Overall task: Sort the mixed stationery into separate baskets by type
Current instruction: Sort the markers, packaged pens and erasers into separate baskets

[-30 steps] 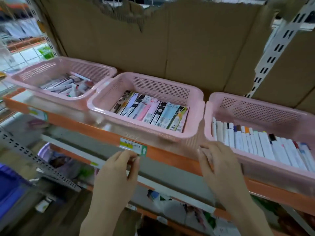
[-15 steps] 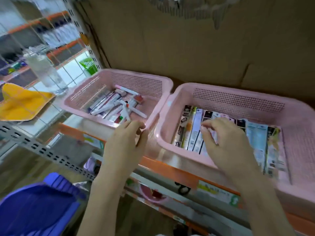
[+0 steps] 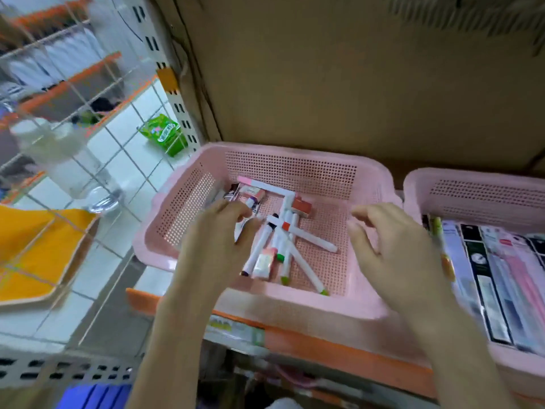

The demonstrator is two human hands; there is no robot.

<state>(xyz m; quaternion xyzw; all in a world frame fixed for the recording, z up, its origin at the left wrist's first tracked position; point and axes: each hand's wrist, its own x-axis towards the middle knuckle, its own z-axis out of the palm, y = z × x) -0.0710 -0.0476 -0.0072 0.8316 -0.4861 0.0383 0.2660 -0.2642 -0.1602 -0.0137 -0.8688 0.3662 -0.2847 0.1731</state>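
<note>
1. The left hand (image 3: 216, 231) is bare, with no ring, glove or watch showing.
2. The right hand (image 3: 392, 246) is likewise bare.
3. Both forearms are uncovered; no sleeve reaches them.

We cannot see the markers (image 3: 236, 208) under the left hand (image 3: 218, 234), whose grip is unclear. At right the frame edge cuts the second basket (image 3: 472, 184) and its blurred packets (image 3: 495, 278). The bottle (image 3: 59, 160) at left is smeared.
</note>
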